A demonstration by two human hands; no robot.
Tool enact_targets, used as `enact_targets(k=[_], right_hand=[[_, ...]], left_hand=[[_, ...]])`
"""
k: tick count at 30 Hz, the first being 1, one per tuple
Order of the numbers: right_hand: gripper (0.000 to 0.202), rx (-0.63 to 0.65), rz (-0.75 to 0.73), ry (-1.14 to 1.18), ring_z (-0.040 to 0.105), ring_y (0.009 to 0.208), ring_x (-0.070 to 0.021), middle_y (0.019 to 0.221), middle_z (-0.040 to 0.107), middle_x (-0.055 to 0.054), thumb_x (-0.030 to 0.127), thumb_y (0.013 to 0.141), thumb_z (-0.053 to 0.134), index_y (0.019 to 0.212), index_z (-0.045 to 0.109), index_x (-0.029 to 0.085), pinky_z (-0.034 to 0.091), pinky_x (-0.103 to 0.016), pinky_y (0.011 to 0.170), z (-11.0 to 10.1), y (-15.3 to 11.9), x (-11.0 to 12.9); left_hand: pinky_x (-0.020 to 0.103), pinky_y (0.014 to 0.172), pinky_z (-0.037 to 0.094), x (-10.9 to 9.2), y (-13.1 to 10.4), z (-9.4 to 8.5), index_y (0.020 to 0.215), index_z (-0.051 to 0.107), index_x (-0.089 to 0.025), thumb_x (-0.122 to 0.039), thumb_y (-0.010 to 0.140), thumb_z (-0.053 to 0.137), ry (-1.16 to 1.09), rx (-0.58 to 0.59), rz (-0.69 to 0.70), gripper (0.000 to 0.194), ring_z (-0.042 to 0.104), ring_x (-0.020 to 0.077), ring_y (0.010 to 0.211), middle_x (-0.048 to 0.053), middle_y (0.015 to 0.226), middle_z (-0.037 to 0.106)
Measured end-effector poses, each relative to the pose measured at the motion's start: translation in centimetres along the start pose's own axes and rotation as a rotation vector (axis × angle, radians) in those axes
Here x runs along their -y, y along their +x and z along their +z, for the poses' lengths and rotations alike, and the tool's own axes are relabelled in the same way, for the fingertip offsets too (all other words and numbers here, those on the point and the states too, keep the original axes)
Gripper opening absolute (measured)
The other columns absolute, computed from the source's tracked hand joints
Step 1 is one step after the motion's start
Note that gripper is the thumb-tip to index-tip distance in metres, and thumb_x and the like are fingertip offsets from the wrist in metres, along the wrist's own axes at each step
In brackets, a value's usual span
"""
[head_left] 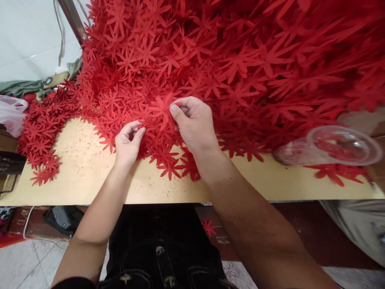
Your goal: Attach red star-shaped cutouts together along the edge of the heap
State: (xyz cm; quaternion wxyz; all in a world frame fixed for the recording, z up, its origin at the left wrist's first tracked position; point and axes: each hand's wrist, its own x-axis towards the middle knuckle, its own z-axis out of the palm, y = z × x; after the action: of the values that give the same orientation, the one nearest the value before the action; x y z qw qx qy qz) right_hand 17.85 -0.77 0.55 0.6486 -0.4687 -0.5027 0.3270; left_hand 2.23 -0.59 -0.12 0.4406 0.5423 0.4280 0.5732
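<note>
My right hand [197,126] is closed, with thumb and index finger pinching a petal of a red artificial flower [161,109] that has several long narrow petals. This flower is raised just in front of a big heap of similar red flowers [147,54]. Lower and to the left, my left hand [128,140] is also closed in a pinch at the heap's front edge. A small bit of red shows at its fingertips, but I cannot make out what it is. Several loose flowers [170,162] lie on the table below and between both hands.
The pale wooden table [81,160] carries red specks. A smaller flower pile [45,128] lies at left, by a whitish plastic bag [12,114]. At right, a clear plastic container [339,146] lies tipped over. One flower [209,227] is below the table edge.
</note>
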Motion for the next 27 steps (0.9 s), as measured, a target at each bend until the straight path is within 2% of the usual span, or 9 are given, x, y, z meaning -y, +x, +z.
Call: enact_targets(k=[6, 8, 10, 12, 14, 16, 20, 23, 27], right_hand=[[0.036, -0.005, -0.010, 0.042, 0.038, 0.051, -0.0042, 0.060, 0.042, 0.005, 0.054, 0.080, 0.058, 0.071, 0.047, 0.020, 0.033, -0.020, 0.046, 0.1, -0.2, 0.8], [0.032, 0.020, -0.001, 0.054, 0.038, 0.050, -0.0046, 0.059, 0.041, 0.006, 0.050, 0.082, 0.059, 0.075, 0.046, 0.021, 0.034, -0.020, 0.047, 0.1, -0.3, 0.8], [0.026, 0.054, 0.010, 0.067, 0.039, 0.050, -0.0053, 0.058, 0.041, 0.006, 0.045, 0.083, 0.059, 0.079, 0.047, 0.022, 0.036, -0.021, 0.048, 0.1, -0.4, 0.7], [0.022, 0.081, 0.013, 0.076, 0.044, 0.053, -0.0064, 0.062, 0.046, 0.005, 0.039, 0.082, 0.062, 0.083, 0.048, 0.023, 0.040, -0.022, 0.051, 0.2, -0.5, 0.6], [0.020, 0.106, 0.012, 0.077, 0.051, 0.059, -0.0081, 0.069, 0.054, 0.004, 0.033, 0.079, 0.065, 0.086, 0.049, 0.022, 0.045, -0.024, 0.057, 0.2, -0.6, 0.6], [0.017, 0.140, 0.011, 0.075, 0.056, 0.066, -0.0099, 0.074, 0.058, 0.002, 0.028, 0.077, 0.065, 0.087, 0.052, 0.022, 0.048, -0.026, 0.064, 0.3, -0.8, 0.8], [0.010, 0.251, 0.015, 0.044, 0.057, 0.070, -0.0116, 0.074, 0.060, 0.000, 0.026, 0.076, 0.061, 0.078, 0.056, 0.018, 0.048, -0.028, 0.069, 0.5, -1.4, 1.8], [0.015, 0.276, 0.021, -0.028, 0.054, 0.068, -0.0110, 0.070, 0.058, 0.001, 0.028, 0.075, 0.063, 0.071, 0.055, 0.017, 0.046, -0.028, 0.069, 0.7, -1.6, 2.4], [0.020, 0.240, 0.022, -0.062, 0.049, 0.064, -0.0094, 0.063, 0.052, 0.003, 0.029, 0.074, 0.066, 0.066, 0.052, 0.018, 0.043, -0.026, 0.065, 0.6, -1.5, 2.4]], left_hand=[[0.019, 0.060, 0.046, 0.6, -0.2, -0.3, 0.076, 0.067, -0.020, -0.047, 0.073, 0.069, 0.138, -0.041, 0.078, 0.027, 0.053, 0.0067, 0.060, -0.003, 0.066, 0.060], [0.022, 0.071, 0.051, 1.1, 0.0, -0.4, 0.094, 0.068, -0.024, -0.047, 0.073, 0.070, 0.179, -0.052, 0.138, 0.032, 0.060, 0.0094, 0.075, 0.001, 0.088, 0.067], [0.028, 0.087, 0.051, 1.5, 0.4, -0.5, 0.114, 0.063, -0.029, -0.048, 0.074, 0.069, 0.209, -0.020, 0.185, 0.045, 0.062, 0.0160, 0.102, 0.005, 0.124, 0.062], [0.035, 0.100, 0.046, 1.7, 0.6, -0.7, 0.123, 0.058, -0.032, -0.049, 0.077, 0.065, 0.246, 0.010, 0.241, 0.049, 0.050, 0.0225, 0.127, 0.004, 0.146, 0.045], [0.039, 0.110, 0.037, 1.5, 0.6, -0.7, 0.122, 0.060, -0.033, -0.049, 0.080, 0.061, 0.286, 0.022, 0.306, 0.045, 0.038, 0.0242, 0.138, 0.002, 0.150, 0.040], [0.041, 0.114, 0.032, 0.8, 0.4, -0.7, 0.116, 0.064, -0.031, -0.049, 0.083, 0.058, 0.278, 0.028, 0.338, 0.038, 0.043, 0.0228, 0.135, 0.003, 0.142, 0.051], [0.036, 0.099, 0.048, -0.9, -0.3, -0.2, 0.106, 0.069, -0.028, -0.053, 0.081, 0.058, 0.086, 0.110, 0.178, 0.037, 0.066, 0.0172, 0.101, 0.002, 0.105, 0.071], [0.028, 0.082, 0.053, -1.6, -0.5, 0.1, 0.100, 0.071, -0.028, -0.052, 0.072, 0.069, -0.066, 0.172, 0.012, 0.037, 0.067, 0.0120, 0.080, -0.001, 0.085, 0.071], [0.023, 0.071, 0.051, -1.7, -0.5, 0.3, 0.074, 0.071, -0.022, -0.048, 0.063, 0.077, -0.133, 0.125, -0.060, 0.028, 0.061, 0.0075, 0.065, -0.004, 0.069, 0.067]])
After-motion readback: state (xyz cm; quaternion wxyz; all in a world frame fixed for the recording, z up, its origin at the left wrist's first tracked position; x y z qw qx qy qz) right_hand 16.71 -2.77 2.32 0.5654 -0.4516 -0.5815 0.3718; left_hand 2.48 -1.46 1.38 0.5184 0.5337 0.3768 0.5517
